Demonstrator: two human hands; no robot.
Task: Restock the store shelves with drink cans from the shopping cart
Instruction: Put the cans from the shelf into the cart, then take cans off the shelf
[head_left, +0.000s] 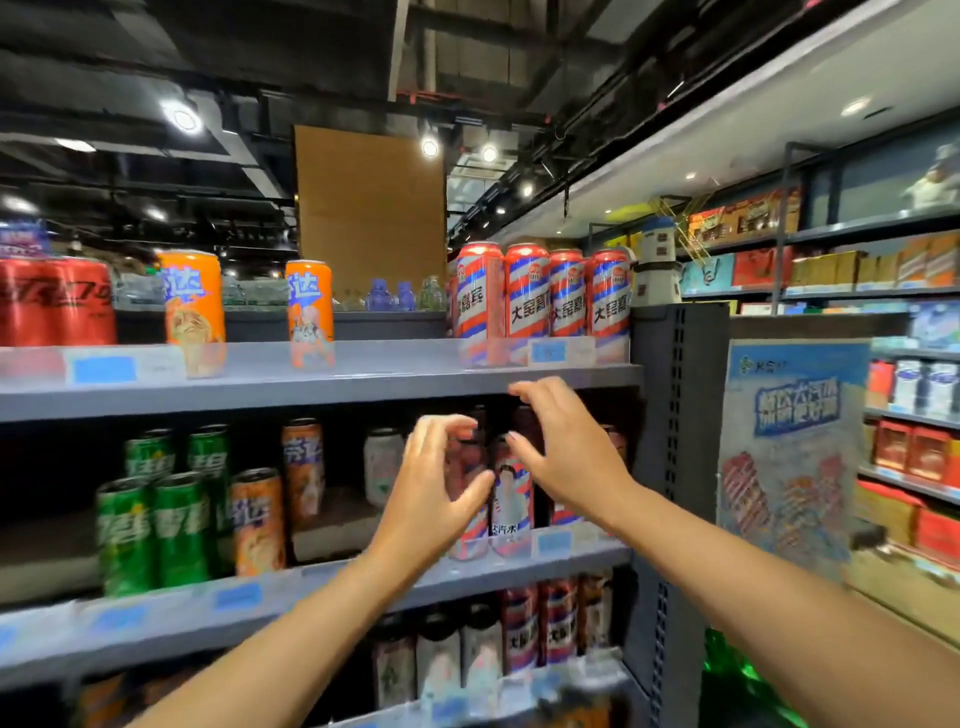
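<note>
a: what is the grip like?

b: the left hand (434, 486) has its fingers and thumb curled round a dark can (464, 486) on the middle shelf (332, 584). whether they press on it or only sit close round it is too blurred to tell. the right hand (563, 457) holds nothing; its fingers are spread and loosely bent, just above and in front of the portrait can (511, 493).

a: where do the cans stand, taking the middle shelf as the mark?

b: the dark can and the portrait can stand upright side by side at the front of the middle shelf, toward its right end. further left on it stand orange cans (258, 519), and near its left end green cans (156, 525). a pale can (383, 465) stands further back.

a: and above it?

b: on the top shelf (311, 382), right over the two cans, four striped cans (545, 293) stand in a row. two orange cans stand apart over the middle, and red cans (54, 301) are at the left end.

a: below?

b: more cans in a row, blurred. at the right end of the middle shelf rises a dark perforated upright (675, 467), with a blue poster (789, 452) just beyond it.
</note>
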